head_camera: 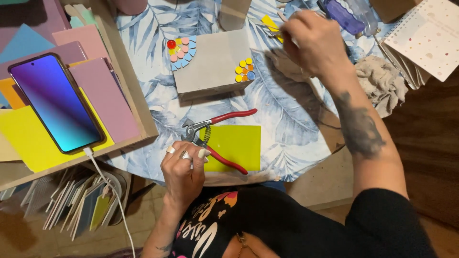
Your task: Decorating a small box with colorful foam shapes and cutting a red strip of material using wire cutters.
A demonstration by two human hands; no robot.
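My left hand [184, 165] rests at the near edge of the table, fingers curled on the corner of a yellow-green glass tile [236, 143]. Red-handled nippers [215, 138] lie across that tile, jaws pointing left, just beyond my fingers. My right hand [311, 40] reaches to the far side of the table with its fingers pinched on a thin stick-like tool; its tip is hidden. A grey block [213, 62] in the middle carries small round mosaic pieces, pink, yellow and blue at its far left corner [181, 51], yellow and orange at its right edge [244, 70].
A wooden tray [136, 102] on the left holds coloured tiles and a phone [57, 102] with a lit screen and a white cable. A crumpled cloth [380, 81], a spiral notebook [425, 36] and a blue bottle [346, 16] lie at the far right. More tiles stand stacked below the table [76, 205].
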